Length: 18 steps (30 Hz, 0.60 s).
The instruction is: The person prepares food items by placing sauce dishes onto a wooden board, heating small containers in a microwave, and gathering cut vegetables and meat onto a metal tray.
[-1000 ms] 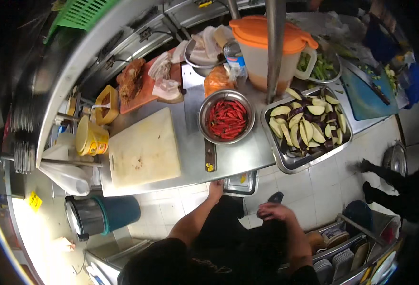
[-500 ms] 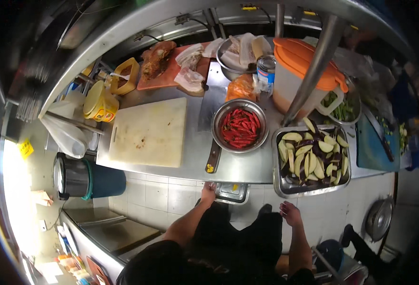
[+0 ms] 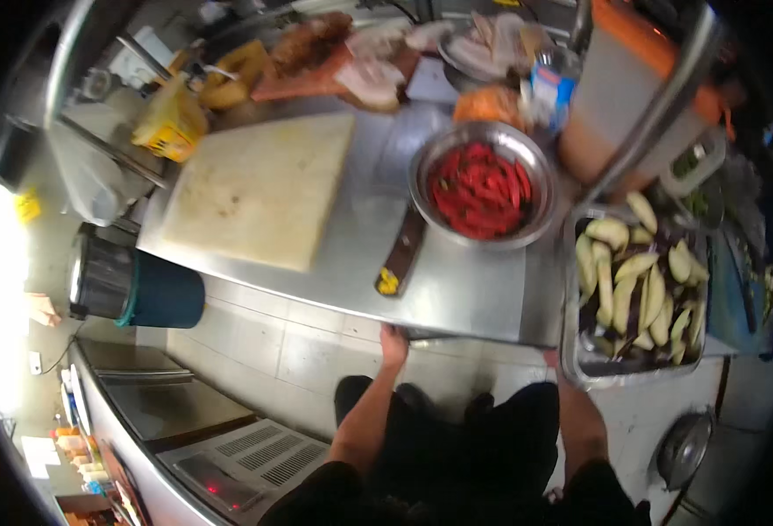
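My left hand (image 3: 393,344) is at the front edge of the steel table (image 3: 483,302), its fingertips hidden beneath that edge. Only a sliver of my right hand (image 3: 552,358) shows, beside the near left corner of a steel tray (image 3: 572,373); its fingers are out of sight. Eggplant wedges (image 3: 629,294) fill this tray. A steel bowl (image 3: 540,230) of red chili peppers (image 3: 483,193) stands behind my hands. From under the bowl a brown knife handle (image 3: 402,254) with a yellow mark points toward me.
A white cutting board (image 3: 259,193) lies at the left. Behind are pork slabs (image 3: 373,81), a can (image 3: 555,83) and an orange-lidded jug (image 3: 619,114). A metal post (image 3: 658,101) rises at the right. A teal bin (image 3: 169,289) and a metal bowl (image 3: 686,449) are below.
My view has come nearer the table and tilted. The right hand has moved up to the table edge. The lidded container below the edge no longer shows.
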Available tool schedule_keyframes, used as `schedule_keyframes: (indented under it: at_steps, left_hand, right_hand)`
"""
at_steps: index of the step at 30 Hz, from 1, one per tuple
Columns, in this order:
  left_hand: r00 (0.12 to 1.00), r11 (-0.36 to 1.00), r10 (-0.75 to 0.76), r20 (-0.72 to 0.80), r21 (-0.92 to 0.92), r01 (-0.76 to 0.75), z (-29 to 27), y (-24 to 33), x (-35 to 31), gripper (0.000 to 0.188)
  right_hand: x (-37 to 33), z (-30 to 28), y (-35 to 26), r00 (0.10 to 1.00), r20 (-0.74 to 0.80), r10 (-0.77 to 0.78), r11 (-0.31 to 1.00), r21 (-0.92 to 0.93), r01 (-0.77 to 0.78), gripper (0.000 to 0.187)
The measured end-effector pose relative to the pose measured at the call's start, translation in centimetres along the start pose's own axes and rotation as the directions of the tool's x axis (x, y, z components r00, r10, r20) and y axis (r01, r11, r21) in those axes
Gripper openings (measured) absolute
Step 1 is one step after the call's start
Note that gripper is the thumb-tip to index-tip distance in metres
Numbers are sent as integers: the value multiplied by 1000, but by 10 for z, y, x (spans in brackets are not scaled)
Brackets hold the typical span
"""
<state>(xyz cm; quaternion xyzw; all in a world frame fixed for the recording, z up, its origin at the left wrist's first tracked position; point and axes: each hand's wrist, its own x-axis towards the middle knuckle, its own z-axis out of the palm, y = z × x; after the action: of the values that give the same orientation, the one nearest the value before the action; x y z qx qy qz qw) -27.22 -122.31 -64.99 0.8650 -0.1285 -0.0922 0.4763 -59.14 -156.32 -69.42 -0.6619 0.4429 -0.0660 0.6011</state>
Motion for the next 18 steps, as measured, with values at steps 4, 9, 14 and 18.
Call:
schedule_keyframes:
  at_steps: [4,9,14,18]
  left_hand:
    - [999,908,30,-15,-419,-33,9,-24,62,17]
    - [998,822,52,-19,-566,-54,27,-15,105,19]
    - [984,833,177,0,-532,-150,25,-31,124,20]
    - [967,763,249,63,-627,-155,27,-17,119,20]
  right_hand:
    - [104,-11,-43,949,95,-302,902,-294,317,30]
    - [200,33,-69,850,281,-446,772,-361,524,31]
    - [223,131,-47,804,445,-394,491,-638,594,48]
    - [239,158,-53,804,471,-363,459,-661,594,46]
